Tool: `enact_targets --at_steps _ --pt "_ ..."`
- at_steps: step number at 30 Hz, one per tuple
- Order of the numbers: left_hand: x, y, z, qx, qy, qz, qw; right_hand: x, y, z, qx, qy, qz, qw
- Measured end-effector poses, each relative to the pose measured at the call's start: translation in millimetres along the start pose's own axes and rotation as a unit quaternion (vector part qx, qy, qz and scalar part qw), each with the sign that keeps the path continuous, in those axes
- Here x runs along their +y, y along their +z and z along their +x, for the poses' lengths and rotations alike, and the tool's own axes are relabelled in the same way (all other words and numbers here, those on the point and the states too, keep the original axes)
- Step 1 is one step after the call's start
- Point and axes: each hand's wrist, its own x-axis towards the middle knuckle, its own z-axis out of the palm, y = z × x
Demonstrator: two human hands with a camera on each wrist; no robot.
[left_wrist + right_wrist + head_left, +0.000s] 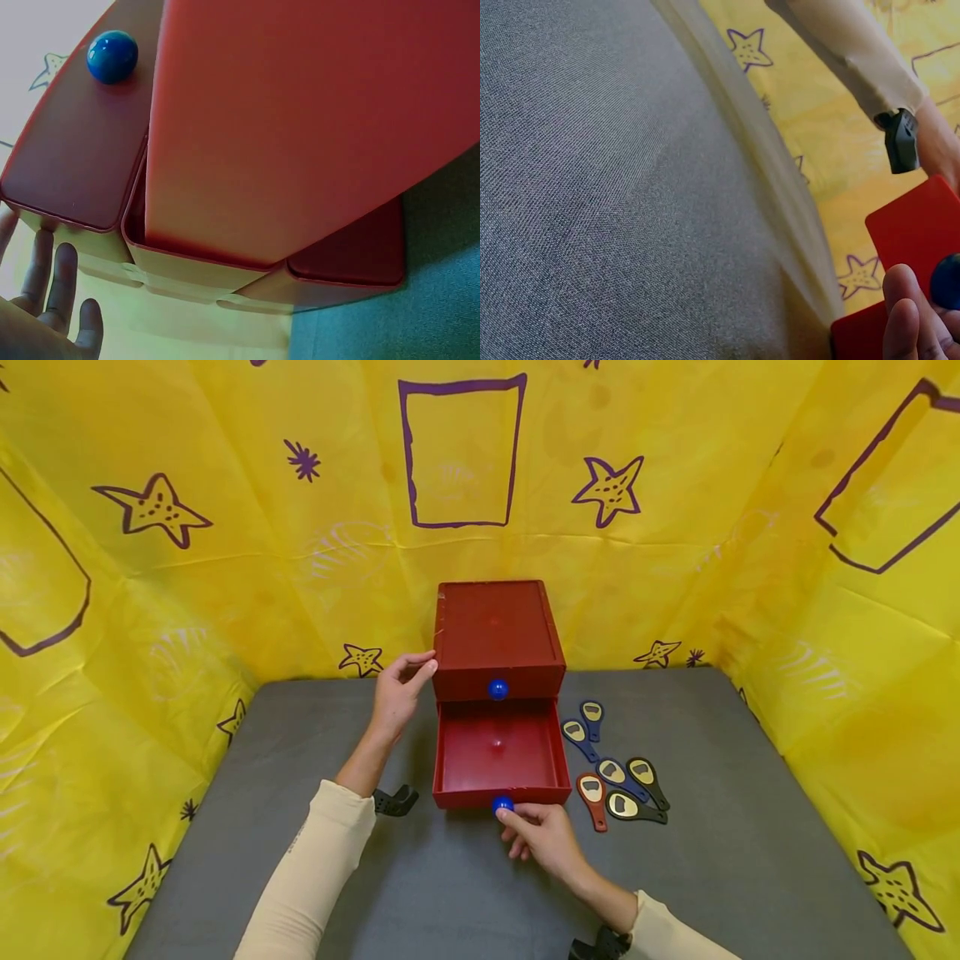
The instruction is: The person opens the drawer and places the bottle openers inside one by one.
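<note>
A red drawer unit [495, 627] stands at the back of the table, with blue ball knobs on its drawers. Its middle drawer [300, 112] is pulled well out, and the inside shows bare in the head view. My right hand [546, 839] pinches the blue knob [503, 805] of this drawer between thumb and fingers. My left hand [397, 693] rests its fingertips against the unit's left side, near the top drawer [82, 142], which is closed. In the left wrist view the fingers are spread and fairly straight. Below, the bottom drawer [352, 247] is also closed.
To the right of the unit lie several bottle openers: blue ones [592, 718], black ones [637, 807] and a red one [592, 797]. The grey table [750, 860] is enclosed by yellow cloth walls [330, 543] with purple drawings, close behind the unit.
</note>
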Motion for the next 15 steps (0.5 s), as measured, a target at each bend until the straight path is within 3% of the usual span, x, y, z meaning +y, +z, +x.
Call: enact_targets --at_steps 6,11,13,15 --pt "1.3 1.3 2.5 0.002 -0.013 0.0 0.9999 1 -5 -0.2 -0.017 -0.005 -0.012 0.9998" --pt "2.5 4.4 3.4 -0.002 -0.011 -0.01 0.9999 10 -26 -0.6 -0.056 -0.02 -0.064 0.9962" --pt "3.0 3.9 2.9 0.002 -0.01 -0.013 0.9999 13 -36 0.9 -0.085 -0.031 -0.106 0.9902" --pt "3.4 2.7 2.0 0.007 -0.009 -0.017 0.9998 14 -48 2.6 -0.119 -0.042 -0.165 0.9781"
